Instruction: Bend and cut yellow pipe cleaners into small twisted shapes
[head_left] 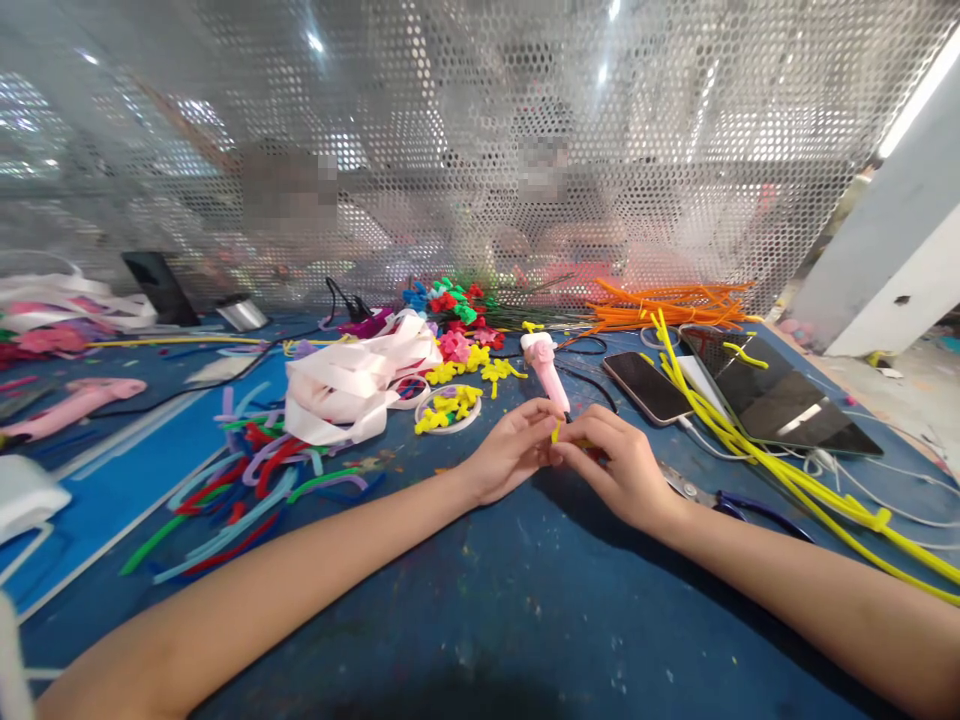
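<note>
My left hand and my right hand meet over the middle of the blue table. Between their fingertips shows a small yellow piece, pinched from both sides; most of it is hidden by the fingers. Just behind the hands lies a pink glue gun. To the left of it, a round white dish holds small yellow pieces, with yellow flower shapes behind. Long yellow fuzzy stems run along the right side.
Coloured stem pieces and pale ribbon lie at left. A phone, tablet, cables and blue-handled scissors are at right. Orange stems rest before the perforated metal screen.
</note>
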